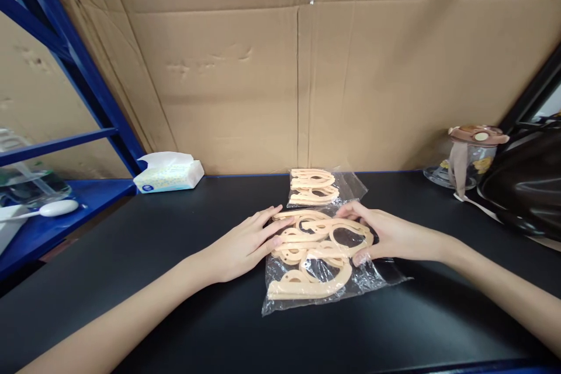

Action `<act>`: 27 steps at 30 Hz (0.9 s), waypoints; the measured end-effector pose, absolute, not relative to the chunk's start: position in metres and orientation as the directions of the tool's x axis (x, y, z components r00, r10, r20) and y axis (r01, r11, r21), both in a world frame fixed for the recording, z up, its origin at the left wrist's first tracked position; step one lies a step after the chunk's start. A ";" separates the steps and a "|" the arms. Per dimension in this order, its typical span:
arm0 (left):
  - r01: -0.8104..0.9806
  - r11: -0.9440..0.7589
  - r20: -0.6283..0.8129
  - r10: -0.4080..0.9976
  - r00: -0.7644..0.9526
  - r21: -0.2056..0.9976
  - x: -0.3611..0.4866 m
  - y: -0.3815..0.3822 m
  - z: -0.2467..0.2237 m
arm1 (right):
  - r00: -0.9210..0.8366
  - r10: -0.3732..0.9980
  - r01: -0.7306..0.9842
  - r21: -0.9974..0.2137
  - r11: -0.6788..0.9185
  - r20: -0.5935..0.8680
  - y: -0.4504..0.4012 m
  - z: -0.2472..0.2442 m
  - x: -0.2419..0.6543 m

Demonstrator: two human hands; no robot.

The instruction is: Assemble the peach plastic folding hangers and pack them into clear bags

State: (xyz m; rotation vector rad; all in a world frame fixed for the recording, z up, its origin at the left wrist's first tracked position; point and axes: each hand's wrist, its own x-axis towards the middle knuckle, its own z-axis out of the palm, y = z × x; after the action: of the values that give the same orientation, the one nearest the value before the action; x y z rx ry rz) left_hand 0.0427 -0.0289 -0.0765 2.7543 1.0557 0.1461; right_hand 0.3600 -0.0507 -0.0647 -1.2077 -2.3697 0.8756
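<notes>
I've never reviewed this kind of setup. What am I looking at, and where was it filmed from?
There's no machine here: a person works with bare hands, filmed by a camera worn on the head, looking forward and down. On the black table, the left hand lies with fingers spread on a clear bag of peach-coloured curved pieces; the right hand curves around its other side. How firmly it grips isn't clear. Behind lies a similar bag, with tissues back left and a bottle back right.
</notes>
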 end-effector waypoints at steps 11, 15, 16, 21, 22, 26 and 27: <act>0.589 -0.761 0.087 0.629 0.772 0.273 0.048 -0.034 -0.074 | -0.597 0.802 0.584 -0.671 0.457 0.027 -0.045 -0.058 0.371; 0.559 -0.775 0.089 0.605 0.791 0.294 0.050 -0.035 -0.074 | -0.558 0.822 0.570 -0.667 0.479 0.114 -0.049 -0.075 0.352; 0.558 -0.775 0.084 0.603 0.793 0.296 0.050 -0.035 -0.074 | -0.538 0.831 0.582 -0.652 0.486 0.140 -0.049 -0.079 0.349; 0.562 -0.770 0.058 0.604 0.795 0.302 0.050 -0.033 -0.074 | -0.480 0.844 0.622 -0.586 0.520 0.240 -0.048 -0.089 0.345; 0.562 -0.769 0.059 0.604 0.795 0.303 0.050 -0.033 -0.075 | -0.484 0.840 0.612 -0.592 0.525 0.245 -0.048 -0.089 0.346; 0.556 -0.771 0.065 0.601 0.797 0.310 0.049 -0.034 -0.076 | -0.492 0.834 0.558 -0.644 0.523 0.251 -0.045 -0.089 0.349; 0.556 -0.771 0.062 0.600 0.798 0.310 0.049 -0.034 -0.076 | -0.489 0.835 0.552 -0.651 0.521 0.253 -0.045 -0.089 0.349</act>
State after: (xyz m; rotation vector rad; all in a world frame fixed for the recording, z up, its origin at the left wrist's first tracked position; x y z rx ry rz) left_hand 0.0488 -0.0338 -0.0762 2.7102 0.8905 0.2286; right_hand 0.3485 -0.0445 -0.0891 -1.1253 -2.2120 0.6735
